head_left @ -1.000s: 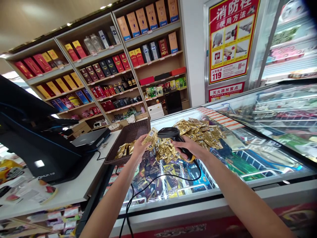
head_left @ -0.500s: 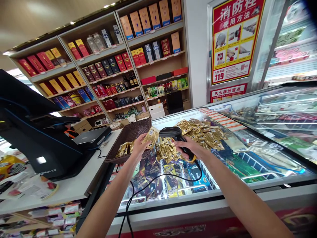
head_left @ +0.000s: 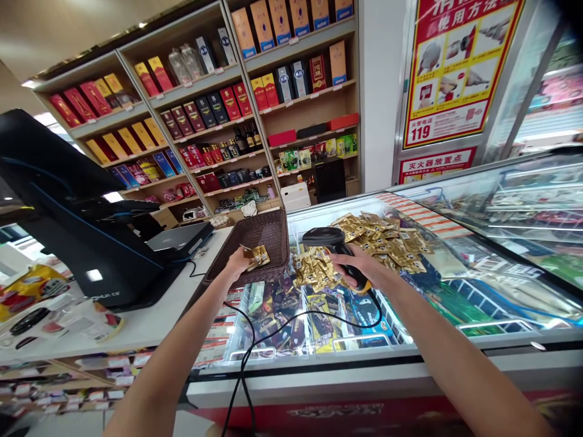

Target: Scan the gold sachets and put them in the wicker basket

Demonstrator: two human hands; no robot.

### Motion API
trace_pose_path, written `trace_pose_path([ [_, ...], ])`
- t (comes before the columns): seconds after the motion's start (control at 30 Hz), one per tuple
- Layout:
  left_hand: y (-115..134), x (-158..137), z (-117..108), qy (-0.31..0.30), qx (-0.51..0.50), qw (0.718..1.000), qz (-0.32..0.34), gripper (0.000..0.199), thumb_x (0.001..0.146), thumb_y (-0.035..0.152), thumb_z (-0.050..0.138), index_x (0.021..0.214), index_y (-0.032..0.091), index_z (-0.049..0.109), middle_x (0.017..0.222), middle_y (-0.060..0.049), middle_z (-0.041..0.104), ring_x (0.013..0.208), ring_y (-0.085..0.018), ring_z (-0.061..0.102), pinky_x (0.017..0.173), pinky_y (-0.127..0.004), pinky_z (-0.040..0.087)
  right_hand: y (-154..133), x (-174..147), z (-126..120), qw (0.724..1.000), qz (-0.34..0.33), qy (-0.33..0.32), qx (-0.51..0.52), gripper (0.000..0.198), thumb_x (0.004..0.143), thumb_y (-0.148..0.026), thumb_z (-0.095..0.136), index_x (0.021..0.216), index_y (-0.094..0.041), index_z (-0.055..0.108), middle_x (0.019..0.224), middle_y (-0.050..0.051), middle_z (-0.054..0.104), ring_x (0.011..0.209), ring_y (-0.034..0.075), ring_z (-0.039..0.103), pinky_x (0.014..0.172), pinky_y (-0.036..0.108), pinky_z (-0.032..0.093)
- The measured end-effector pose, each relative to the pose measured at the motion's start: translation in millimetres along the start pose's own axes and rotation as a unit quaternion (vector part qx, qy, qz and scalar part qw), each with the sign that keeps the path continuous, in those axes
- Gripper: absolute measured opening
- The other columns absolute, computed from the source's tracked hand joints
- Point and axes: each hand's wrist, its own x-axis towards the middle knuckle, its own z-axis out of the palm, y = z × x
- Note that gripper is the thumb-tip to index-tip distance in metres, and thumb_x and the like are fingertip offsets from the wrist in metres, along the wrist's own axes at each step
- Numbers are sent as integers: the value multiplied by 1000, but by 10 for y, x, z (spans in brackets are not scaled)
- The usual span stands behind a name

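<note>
My right hand (head_left: 359, 266) is wrapped round the handle of a black barcode scanner (head_left: 325, 235), its head pointing left above the freezer's glass top. A cable runs down from the handle. On the left, my left hand (head_left: 239, 262) reaches over the near side of a brown wicker basket (head_left: 228, 244). Its fingers are closed on a small gold packet (head_left: 247, 249), partly hidden by them. Other gold packets (head_left: 261, 255) lie in the basket beside the fingertips. Below the scanner is a pile of gold packets (head_left: 316, 270), with a larger pile (head_left: 382, 240) behind it.
A black checkout terminal (head_left: 91, 243) stands on the white counter (head_left: 150, 321) at left. The scanner's black cable (head_left: 296, 317) loops across the chest freezer (head_left: 291, 379), which shows packaged goods under its glass. Shelves (head_left: 200, 130) of boxes and bottles line the back wall.
My left hand has moved left and down into the basket, carrying the gold packet from in front of the scanner. The scanner stays in my right hand. The view has shifted slightly.
</note>
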Motion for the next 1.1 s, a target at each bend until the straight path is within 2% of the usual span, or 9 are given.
trace_pose_path([
  [0.1,58,-34,64,47,125,991,8,39,60,12,74,97,16,62,133,-21,51,134,-39,36,105,-48,31,-8,11,-22,1000,4,9,4,33,80,-48,69,72,-20,53,51,-5,48,36,7,39,39,23,36],
  [0.23,241,-248,208,94,242,949,179,37,79,15,58,115,19,61,146,-17,38,139,-34,28,112,-48,23,-20,43,-49,1000,-7,20,23,35,78,-48,71,68,-20,52,52,-5,48,34,6,39,35,22,33],
  [0.3,340,-449,331,41,203,939,274,30,87,20,50,114,21,63,136,-14,50,131,-29,40,111,-45,29,-35,45,-49,999,-12,19,29,35,77,-47,71,69,-19,52,53,-5,49,34,6,40,35,22,32],
  [0.37,392,-690,504,-107,168,926,320,26,91,27,45,107,23,66,116,-12,63,116,-27,54,105,-42,37,-53,36,-44,999,-12,17,35,33,78,-46,71,75,-19,54,54,-5,50,35,7,41,35,22,33],
  [0.47,329,-1013,816,-273,157,915,252,34,91,40,48,114,23,65,113,-12,67,105,-27,62,98,-41,43,-73,21,-36,999,-7,19,36,30,79,-46,71,83,-19,56,55,-6,51,35,7,42,36,21,34],
  [0.6,104,-1170,1158,-234,253,934,90,71,83,55,55,138,11,46,149,-24,40,142,-37,29,114,-49,21,-95,28,-27,999,-12,21,41,32,76,-46,72,81,-19,55,56,-6,51,34,6,41,33,21,32],
  [0.7,25,-1130,1295,-222,283,933,24,82,84,57,52,145,5,36,156,-27,20,148,-37,9,117,-49,9,-109,33,-17,999,-20,20,44,34,73,-45,74,73,-19,53,55,-6,50,33,6,41,33,21,31],
  [0.87,148,-1083,1359,-216,281,935,24,80,85,53,54,148,10,29,158,-24,19,147,-39,7,115,-52,11,-86,28,-32,999,-23,8,36,33,75,-45,72,74,-19,52,56,-5,51,35,6,42,35,21,33],
  [1.1,364,-1119,1306,-184,186,962,76,77,73,24,73,141,13,38,138,-20,50,130,-32,45,105,-41,35,-49,26,-71,1000,-16,9,21,29,79,-42,70,74,-20,51,57,-5,52,38,7,42,38,22,35],
])
